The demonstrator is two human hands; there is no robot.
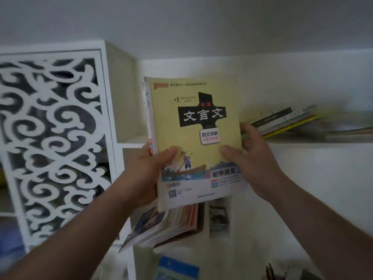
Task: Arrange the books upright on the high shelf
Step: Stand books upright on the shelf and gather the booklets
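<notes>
**shelf_newbie:** so where's the book right now?

**bookstacker:** Dead centre of the frame. You've got the yellow paperback book with the black cross-shaped title block (196, 138) held up with the cover facing you, pretty much upright, top tipped a bit to the left. There's at least one more thin book tucked behind it, you can see its white spine on the left edge.

**shelf_newbie:** and the hands?

**bookstacker:** Your left hand (145, 174) grips the lower left edge, thumb pressed flat on the cover by the little boat picture, the other fingers wrapped round the back where I can't see them. Your right hand (252, 158) holds the lower right edge, thumb on the cover, fingers curled round the side, close together.

**shelf_newbie:** is it on the shelf?

**bookstacker:** Can't tell if it's touching. It's in front of the white high shelf board (302, 141), at the left end near the upright panel. Right of centre, a slanted pile of thin books (286, 122) is lying tipped over on that shelf, spines toward you, just beside your right fingers.

**shelf_newbie:** anything else around?

**bookstacker:** White carved scrollwork panel (54, 138) fills the left side. Below the yellow book, a fanned stack of colourful books (167, 225) hangs out of the lower compartment, and a blue-covered booklet (177, 268) sits at the bottom edge.
</notes>
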